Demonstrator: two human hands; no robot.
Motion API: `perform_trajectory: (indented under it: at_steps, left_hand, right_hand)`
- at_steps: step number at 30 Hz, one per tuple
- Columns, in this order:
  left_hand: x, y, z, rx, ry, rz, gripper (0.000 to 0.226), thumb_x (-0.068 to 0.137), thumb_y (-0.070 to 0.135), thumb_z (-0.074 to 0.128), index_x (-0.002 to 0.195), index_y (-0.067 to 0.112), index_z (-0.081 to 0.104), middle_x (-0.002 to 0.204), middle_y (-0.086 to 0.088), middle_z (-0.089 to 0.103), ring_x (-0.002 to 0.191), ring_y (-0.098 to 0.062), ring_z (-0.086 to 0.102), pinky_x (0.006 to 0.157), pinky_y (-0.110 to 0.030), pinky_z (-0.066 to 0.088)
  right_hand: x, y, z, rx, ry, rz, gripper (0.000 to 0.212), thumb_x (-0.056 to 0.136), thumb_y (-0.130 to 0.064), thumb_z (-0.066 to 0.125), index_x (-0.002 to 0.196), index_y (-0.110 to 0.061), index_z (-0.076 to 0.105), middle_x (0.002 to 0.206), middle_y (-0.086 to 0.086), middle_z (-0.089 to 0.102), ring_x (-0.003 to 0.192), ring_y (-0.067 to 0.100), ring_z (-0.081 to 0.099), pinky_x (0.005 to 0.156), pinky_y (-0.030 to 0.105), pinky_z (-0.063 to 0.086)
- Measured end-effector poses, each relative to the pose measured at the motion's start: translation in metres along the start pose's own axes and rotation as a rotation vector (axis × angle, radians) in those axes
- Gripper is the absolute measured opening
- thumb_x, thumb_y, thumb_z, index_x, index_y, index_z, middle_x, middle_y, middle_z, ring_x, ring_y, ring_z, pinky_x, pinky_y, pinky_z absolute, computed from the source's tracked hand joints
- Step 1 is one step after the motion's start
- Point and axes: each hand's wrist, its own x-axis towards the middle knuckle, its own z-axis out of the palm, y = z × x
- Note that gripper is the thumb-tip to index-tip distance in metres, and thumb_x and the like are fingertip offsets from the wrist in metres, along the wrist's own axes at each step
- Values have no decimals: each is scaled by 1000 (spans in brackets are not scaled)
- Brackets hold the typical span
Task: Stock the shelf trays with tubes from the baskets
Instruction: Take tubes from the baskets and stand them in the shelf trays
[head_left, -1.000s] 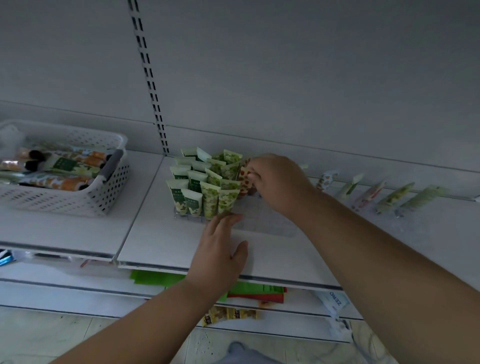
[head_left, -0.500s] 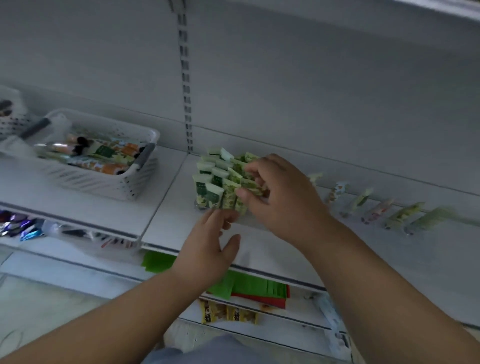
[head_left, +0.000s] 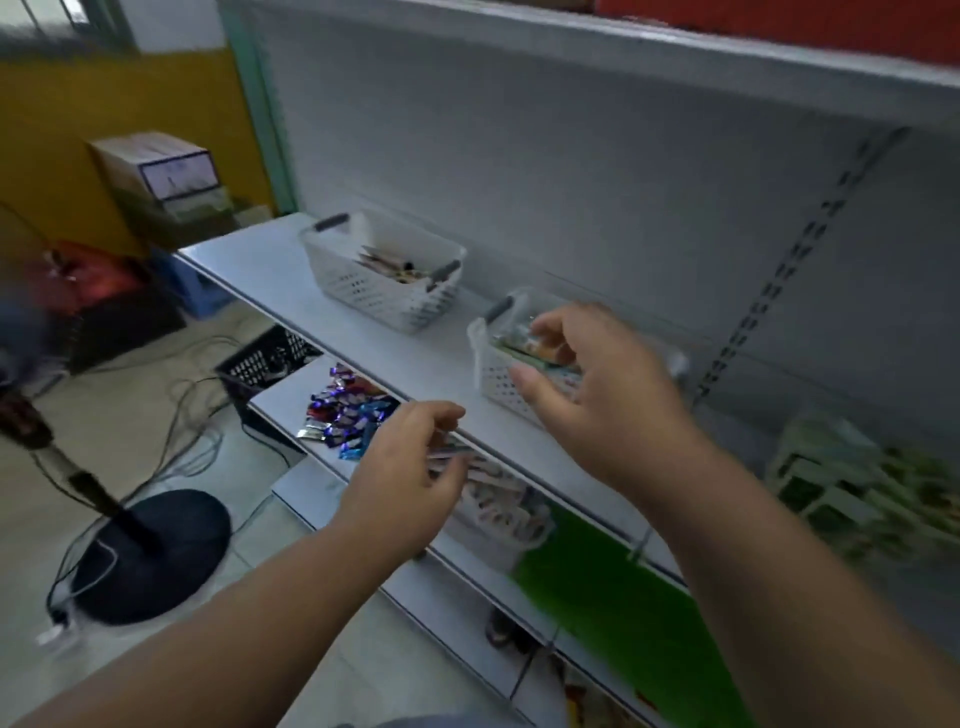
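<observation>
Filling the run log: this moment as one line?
right hand open over near basket | left hand empty | tray right

Two bare forearms come into view from the near edge, one from the near left and one from the near right. No sleeve, cuff, watch, band or glove shows on either of them. The left hand (head_left: 402, 480) and the right hand (head_left: 605, 395) are both bare, and no ring can be made out on any finger. At the very near edge, between the arms, a blurred strip of grey-blue cloth shows.
</observation>
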Motion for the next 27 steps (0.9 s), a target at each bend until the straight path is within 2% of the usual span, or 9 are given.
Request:
perform_trajectory:
  at_steps: [3, 5, 7, 10, 14, 17, 20, 24, 27]
  left_hand:
    - [24, -48, -52, 45, 27, 26, 36, 86, 19, 65, 121, 24, 56, 107, 14, 52, 97, 0, 49, 89, -23, 44]
    - [40, -72, -83, 78, 10, 25, 36, 87, 21, 64, 121, 24, 56, 107, 14, 51, 98, -1, 49, 90, -20, 43]
    - [56, -87, -103, 84, -14, 24, 36, 87, 22, 65, 122, 24, 56, 108, 14, 52, 100, -4, 51, 91, -24, 45]
    - [87, -108, -113, 71, -56, 36, 34, 88, 23, 64, 121, 25, 56, 107, 15, 52, 100, -4, 51, 88, -23, 46]
    - [129, -127, -105, 28, -82, 12, 32, 90, 27, 61, 121, 29, 54, 110, 18, 49, 100, 2, 48, 80, -9, 39]
    - [158, -143, -105, 43, -76, -20, 34, 90, 29, 61, 123, 30, 53, 110, 21, 47, 98, 6, 48, 81, -16, 42]
    - [190, -159, -113, 70, -65, -42, 32, 90, 30, 60, 121, 32, 53, 108, 21, 47, 97, 13, 45, 80, -16, 39]
    - [226, -176, -125, 56, -54, -35, 30, 89, 30, 59, 118, 32, 53, 105, 21, 47, 96, 10, 46, 76, -11, 38]
    - [254, -188, -128, 23, -68, 38, 29, 89, 27, 61, 118, 28, 55, 107, 16, 51, 92, 2, 47, 80, -21, 45]
  right_hand:
    - [38, -45, 45, 53, 9, 10, 33, 88, -42, 60, 116, -24, 56, 100, -13, 50, 92, 2, 47, 80, 25, 43]
    - [61, -66, 65, 54, -4, 33, 33, 89, -43, 59, 116, -25, 55, 101, -14, 50, 95, 3, 49, 82, 25, 44]
    - [77, -76, 77, 44, -22, 64, 34, 89, -44, 58, 117, -25, 55, 102, -16, 48, 95, 2, 48, 81, 23, 40]
    - [104, -74, 90, 13, -53, 129, 35, 89, -47, 56, 118, -27, 54, 104, -17, 48, 96, 2, 48, 80, 23, 38]
    - [145, -59, 107, -9, -78, 192, 30, 90, -44, 57, 115, -29, 53, 102, -16, 46, 96, 3, 46, 78, 25, 38]
    - [187, -44, 131, 18, -86, 159, 25, 89, -40, 60, 110, -28, 55, 102, -13, 50, 93, 6, 50, 76, 25, 41]
    - [237, -27, 160, 42, -94, 118, 19, 88, -30, 64, 105, -22, 59, 97, -6, 56, 85, 11, 54, 73, 25, 43]
    - [286, -10, 193, -22, -292, 195, 18, 89, -28, 63, 106, -23, 62, 95, -5, 62, 84, 14, 58, 73, 27, 47]
    - [312, 0, 217, -89, -537, 271, 18, 89, -32, 63, 105, -24, 61, 97, -4, 63, 84, 14, 58, 68, 25, 44]
